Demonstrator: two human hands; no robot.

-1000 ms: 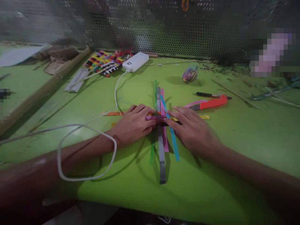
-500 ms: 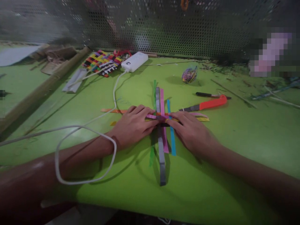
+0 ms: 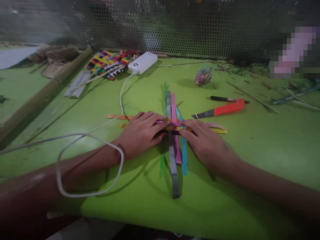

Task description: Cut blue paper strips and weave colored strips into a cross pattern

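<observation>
Coloured flat strips lie crossed over and under each other on the table. Upright in view run a green strip, a grey strip, a pink strip and a blue strip. Across them go an orange strip, a yellow strip, a second pink one and a dark one. My left hand grips the crosswise strips left of the crossing, its thumb and forefinger by the grey strip. My right hand pinches at the blue strip and the crosswise strips. Its fingertips partly hide the blue strip.
A knife with a red handle and a black-handled tool lie right of the strips. Behind are a white power bank, a woven multicoloured mat and a wiry ball. A white cable loops over my left forearm.
The blue strip's lower end has moved slightly down, and its upper part now leans left. My right fingertips have shifted slightly right, and my left thumb has moved off the crossing.
</observation>
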